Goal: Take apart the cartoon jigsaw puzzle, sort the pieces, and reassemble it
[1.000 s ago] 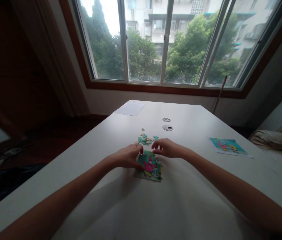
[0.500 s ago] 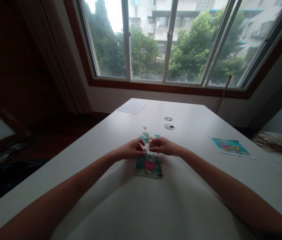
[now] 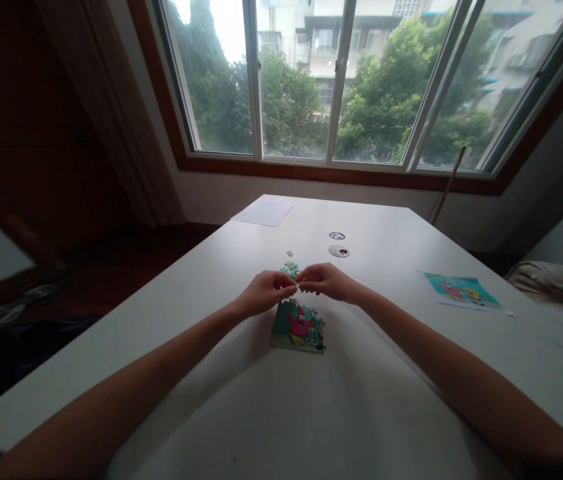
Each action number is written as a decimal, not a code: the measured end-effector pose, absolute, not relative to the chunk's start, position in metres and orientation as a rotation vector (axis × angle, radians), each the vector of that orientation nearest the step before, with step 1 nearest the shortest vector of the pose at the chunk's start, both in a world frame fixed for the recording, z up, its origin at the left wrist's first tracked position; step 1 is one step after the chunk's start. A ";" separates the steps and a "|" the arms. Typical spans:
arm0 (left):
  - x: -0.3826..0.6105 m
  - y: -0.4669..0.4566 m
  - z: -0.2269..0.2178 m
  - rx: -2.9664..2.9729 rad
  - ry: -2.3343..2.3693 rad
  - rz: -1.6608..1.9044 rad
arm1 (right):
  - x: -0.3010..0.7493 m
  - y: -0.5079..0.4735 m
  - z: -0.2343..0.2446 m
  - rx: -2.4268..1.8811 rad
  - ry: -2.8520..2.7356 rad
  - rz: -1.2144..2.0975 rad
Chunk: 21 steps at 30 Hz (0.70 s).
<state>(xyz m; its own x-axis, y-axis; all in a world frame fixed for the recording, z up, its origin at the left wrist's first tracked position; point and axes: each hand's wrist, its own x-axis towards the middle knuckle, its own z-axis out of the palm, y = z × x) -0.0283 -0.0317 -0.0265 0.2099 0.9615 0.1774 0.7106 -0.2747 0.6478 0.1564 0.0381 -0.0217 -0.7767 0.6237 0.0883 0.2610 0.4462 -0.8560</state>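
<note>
A partly joined jigsaw puzzle [image 3: 298, 325] lies flat on the white table, with a pink cartoon figure on a green ground and an uneven far edge. Just beyond that edge, my left hand [image 3: 270, 292] and my right hand [image 3: 330, 281] meet at the fingertips. Both are closed in a pinch around a small pale puzzle piece [image 3: 298, 285], mostly hidden by the fingers. Behind the hands is a heap of loose puzzle pieces [image 3: 290, 268], partly covered by them. One single piece [image 3: 290, 253] lies farther off.
A printed picture sheet [image 3: 466, 292] with the cartoon figures lies at the right of the white table [image 3: 201, 400]. Two round flat items [image 3: 339, 251] are beyond the hands. White paper [image 3: 264, 212] rests at the far left corner, below the window.
My hands have moved slightly away from the joined puzzle and come together, so the fingertips now meet. More of the puzzle's far edge shows.
</note>
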 end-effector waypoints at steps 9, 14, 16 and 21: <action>-0.043 -0.036 -0.016 2.148 1.461 0.496 | 0.162 0.031 -0.016 -0.823 -2.683 0.573; -0.039 -0.037 -0.018 2.062 1.393 0.521 | 0.156 0.011 -0.010 -0.737 -2.894 0.673; -0.037 -0.036 -0.018 1.988 1.339 0.565 | 0.154 0.010 -0.013 -0.785 -2.856 0.685; -0.034 -0.032 -0.020 1.725 1.189 0.746 | 0.152 0.020 -0.021 -0.830 -2.600 1.276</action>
